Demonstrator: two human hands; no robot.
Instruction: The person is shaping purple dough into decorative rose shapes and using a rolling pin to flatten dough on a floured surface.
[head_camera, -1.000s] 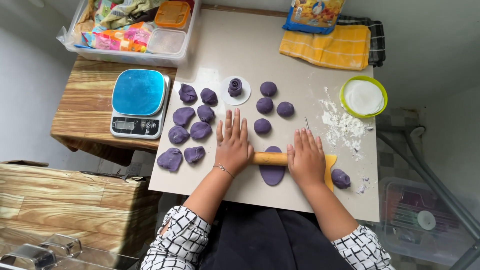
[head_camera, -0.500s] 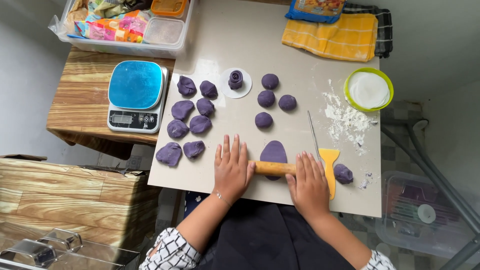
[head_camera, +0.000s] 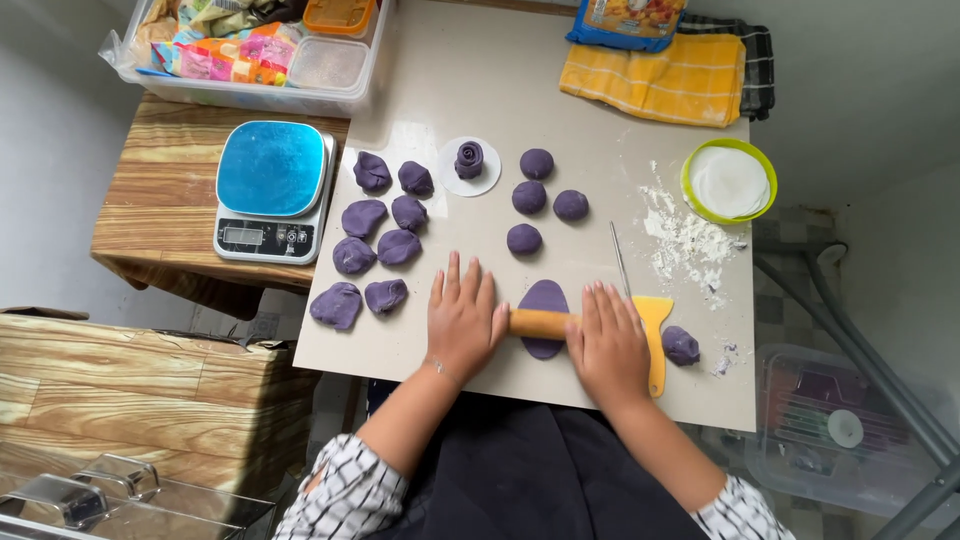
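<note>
Dough, a flattened purple oval (head_camera: 545, 300), lies near the front edge of the pale board (head_camera: 500, 90), and our wooden rolling pin (head_camera: 540, 323) crosses it; only the short middle stretch of the pin shows, since our left hand (head_camera: 462, 318) covers one end and our right hand (head_camera: 608, 345) the other; both hands lie flat and open, fingers stretched forward, palms pressing down on the pin rather than curling round it; how far the dough reaches under the pin and palms we cannot tell. Just beside our right hand a yellow scraper (head_camera: 657, 330) lies partly hidden beneath it, and a thin metal skewer (head_camera: 620, 258) rests near its fingertips; a small purple lump (head_camera: 680, 345) sits just past the scraper. Farther out, rough purple pieces (head_camera: 380, 245) cluster left of the dough, round purple balls (head_camera: 545, 195) sit beyond it, and a rolled purple spiral (head_camera: 468, 158) stands on a white paper disc (head_camera: 487, 180); loose flour (head_camera: 685, 240) is scattered near a green-rimmed bowl (head_camera: 730, 182) of something white that we cannot identify. A blue-topped kitchen scale (head_camera: 270, 190) stands on the wooden table (head_camera: 150, 200) to the left; the clear plastic bin (head_camera: 250, 95), the yellow cloth (head_camera: 660, 85) and a blue packet (head_camera: 625, 20) are cut off by the top edge.
</note>
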